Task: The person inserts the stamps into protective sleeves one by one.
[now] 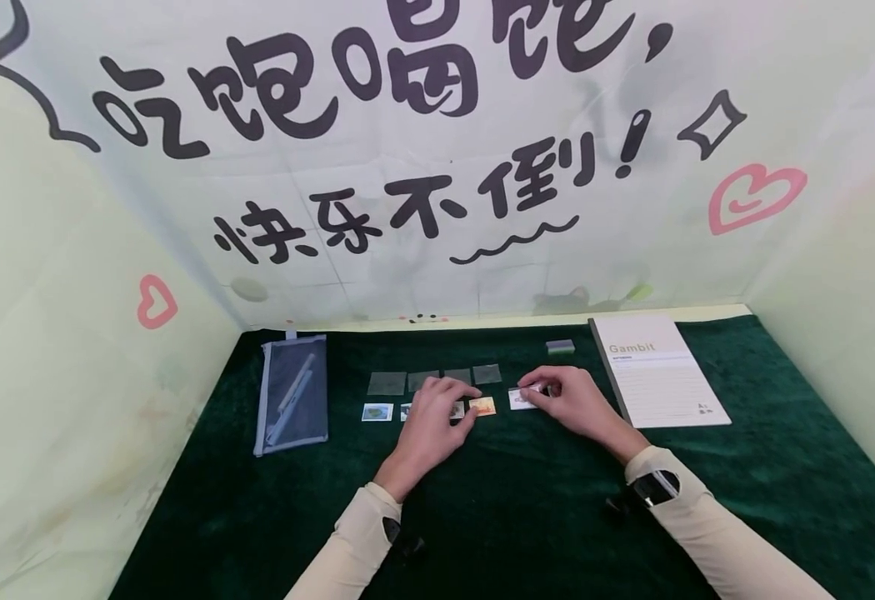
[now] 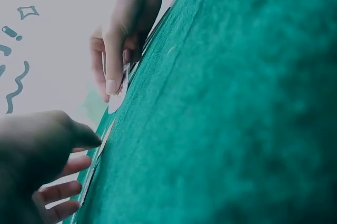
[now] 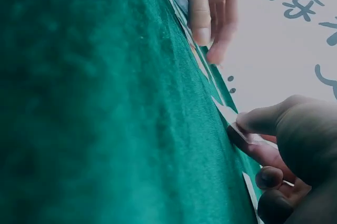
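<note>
In the head view my right hand [image 1: 568,400] pinches a small white postage stamp [image 1: 522,399] between thumb and fingers, low over the green cloth. The right wrist view shows this stamp [image 3: 226,112] tilted at the thumb tip. To its left, my left hand [image 1: 433,425] spreads with relaxed fingers over a row of stamps, thumb beside an orange stamp [image 1: 483,406]. A blue-picture stamp [image 1: 377,412] lies at the row's left end; others are partly hidden under the hand. Behind them runs a row of clear sleeves [image 1: 387,383], partly covered by the left fingers.
A blue mesh zip pouch [image 1: 310,417] with pens inside lies at the left. On the right is a white notebook [image 1: 666,375] with a dark spine, and a small purple-green block [image 1: 560,347] sits near the back edge. Printed fabric walls [image 1: 370,292] enclose the table.
</note>
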A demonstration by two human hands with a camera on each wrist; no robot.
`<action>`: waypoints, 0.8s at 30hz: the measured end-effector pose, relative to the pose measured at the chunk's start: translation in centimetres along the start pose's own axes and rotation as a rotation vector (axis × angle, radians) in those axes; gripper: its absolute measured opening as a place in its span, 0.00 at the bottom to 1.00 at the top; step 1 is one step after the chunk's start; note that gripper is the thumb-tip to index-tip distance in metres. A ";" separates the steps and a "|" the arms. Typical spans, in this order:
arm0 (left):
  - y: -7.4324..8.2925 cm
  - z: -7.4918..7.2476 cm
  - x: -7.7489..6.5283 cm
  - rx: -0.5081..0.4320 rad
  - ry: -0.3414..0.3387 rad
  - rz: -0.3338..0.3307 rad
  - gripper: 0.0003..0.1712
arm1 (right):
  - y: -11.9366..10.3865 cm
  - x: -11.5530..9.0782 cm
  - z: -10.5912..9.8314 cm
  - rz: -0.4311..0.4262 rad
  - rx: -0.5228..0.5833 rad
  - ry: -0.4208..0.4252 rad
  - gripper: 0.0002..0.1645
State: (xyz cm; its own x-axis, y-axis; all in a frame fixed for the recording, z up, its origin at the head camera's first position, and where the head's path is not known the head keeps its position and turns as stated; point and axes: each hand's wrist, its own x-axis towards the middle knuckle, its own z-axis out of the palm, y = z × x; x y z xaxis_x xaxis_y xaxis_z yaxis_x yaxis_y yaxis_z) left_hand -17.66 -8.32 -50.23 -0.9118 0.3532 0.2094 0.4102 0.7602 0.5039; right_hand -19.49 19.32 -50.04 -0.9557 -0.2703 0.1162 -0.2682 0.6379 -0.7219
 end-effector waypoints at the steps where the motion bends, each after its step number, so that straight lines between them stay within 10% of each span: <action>1: 0.0 0.0 0.0 0.019 -0.014 0.002 0.15 | -0.1 0.1 0.0 0.001 -0.010 0.003 0.08; 24: 0.0 0.4 0.0 -0.171 -0.001 0.058 0.07 | -0.5 0.9 -0.6 -0.107 -0.301 0.016 0.04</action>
State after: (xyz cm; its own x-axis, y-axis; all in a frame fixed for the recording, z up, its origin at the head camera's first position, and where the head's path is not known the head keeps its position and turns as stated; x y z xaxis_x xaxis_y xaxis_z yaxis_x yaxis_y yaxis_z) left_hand -17.69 -8.14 -50.53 -0.8865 0.3944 0.2419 0.4531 0.6343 0.6264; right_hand -20.28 19.16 -49.16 -0.9214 -0.3375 0.1927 -0.3886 0.7920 -0.4708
